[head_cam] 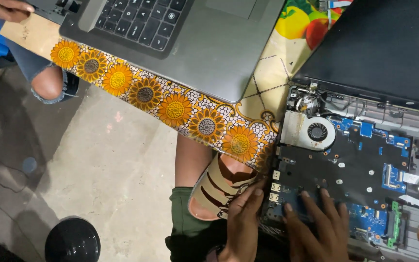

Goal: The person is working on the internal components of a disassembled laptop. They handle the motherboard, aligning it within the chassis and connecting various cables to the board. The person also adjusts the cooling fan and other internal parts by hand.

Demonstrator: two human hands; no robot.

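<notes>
Motherboard looks stiff but fragile; I press my left hand and right hand flat, holding nothing, at its 7 o'clock edge.

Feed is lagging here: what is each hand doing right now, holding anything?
Left hand: open, fingers resting on the edge of the opened laptop's motherboard, holding nothing.
Right hand: open, fingers spread flat on the motherboard, holding nothing.

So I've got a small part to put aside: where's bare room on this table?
One bare strip of the flowered tablecloth lies between the grey laptop and the opened laptop base. The sunflower border along the near edge is also clear. It is crowded at the base's near corner, where the left hand and right hand rest.
</notes>
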